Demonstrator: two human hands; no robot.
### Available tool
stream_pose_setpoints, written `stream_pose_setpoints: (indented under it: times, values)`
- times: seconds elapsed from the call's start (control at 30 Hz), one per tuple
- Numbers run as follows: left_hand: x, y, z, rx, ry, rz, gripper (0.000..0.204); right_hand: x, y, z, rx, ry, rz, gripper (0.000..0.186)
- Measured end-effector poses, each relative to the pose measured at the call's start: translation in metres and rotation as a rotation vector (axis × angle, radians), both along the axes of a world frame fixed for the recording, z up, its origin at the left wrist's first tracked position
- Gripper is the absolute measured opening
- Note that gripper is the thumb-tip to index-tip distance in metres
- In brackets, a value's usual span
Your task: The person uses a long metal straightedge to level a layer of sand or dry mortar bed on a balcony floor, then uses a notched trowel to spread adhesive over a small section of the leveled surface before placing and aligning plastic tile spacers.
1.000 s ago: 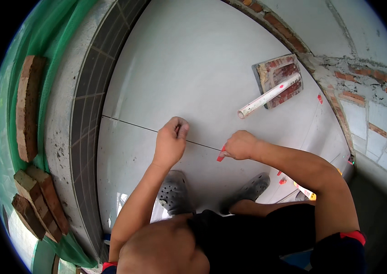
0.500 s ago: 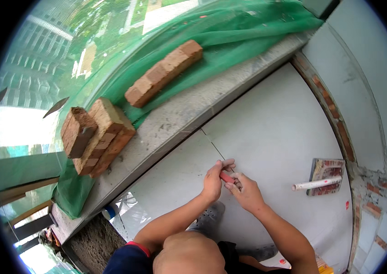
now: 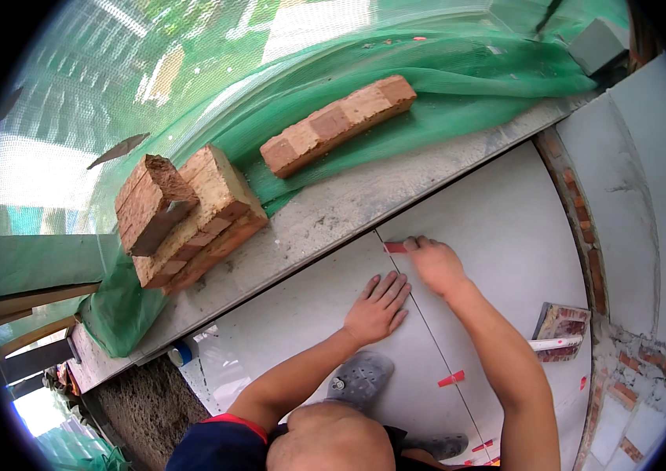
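Our right hand [image 3: 436,265] has its grip pinching a flat red wedge [image 3: 395,246], whose tip meets the thin dark seam [image 3: 430,326] between smooth, pale floor tiles [image 3: 498,235]. Our left hand [image 3: 377,308] lies palm down, grip spread. A second red wedge [image 3: 451,379] crosses the seam. Coarse, chipped bricks [image 3: 338,125] rest on wrinkled green mesh [image 3: 474,86]. Right fingertips [image 3: 419,242] cover the first wedge's other end; we cannot tell how deep its tip sits.
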State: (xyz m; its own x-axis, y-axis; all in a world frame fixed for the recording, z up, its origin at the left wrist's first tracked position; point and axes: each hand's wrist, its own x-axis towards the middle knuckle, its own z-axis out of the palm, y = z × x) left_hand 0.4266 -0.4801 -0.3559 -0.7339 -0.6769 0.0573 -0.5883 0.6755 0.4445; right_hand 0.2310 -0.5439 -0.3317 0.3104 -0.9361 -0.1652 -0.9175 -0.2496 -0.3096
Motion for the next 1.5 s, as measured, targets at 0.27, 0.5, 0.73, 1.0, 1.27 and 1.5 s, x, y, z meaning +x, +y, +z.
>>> stream_pose_setpoints:
  times: [0.27, 0.5, 0.73, 1.0, 1.27, 1.5]
  values:
    - [-0.004, -0.006, -0.001, 0.012, 0.032, -0.003, 0.052, -0.002, -0.029, -0.005, 0.038, -0.11, 0.061, 0.027]
    - [0.0, -0.003, 0.0, 0.033, -0.011, -0.001, 0.053, 0.027, -0.025, 0.015, 0.19, -0.004, -0.17, 0.057]
    - [-0.002, -0.004, 0.0, 0.058, -0.025, -0.022, 0.054, 0.025, -0.032, -0.005, -0.042, -0.125, -0.082, 0.042]
    - [-0.033, 0.007, -0.013, 0.188, -0.034, -0.388, 0.046, 0.012, -0.026, -0.019, 0.274, -0.224, 0.011, 0.043]
    - [-0.12, 0.064, 0.001, 0.145, -0.132, -0.739, 0.061, 0.063, 0.028, 0.023, 0.247, -0.339, -0.524, 0.02]
    - [-0.11, 0.097, 0.0, -0.063, -0.076, -1.099, 0.076, -0.042, 0.378, 0.177, 0.427, -0.543, -1.196, 0.029]
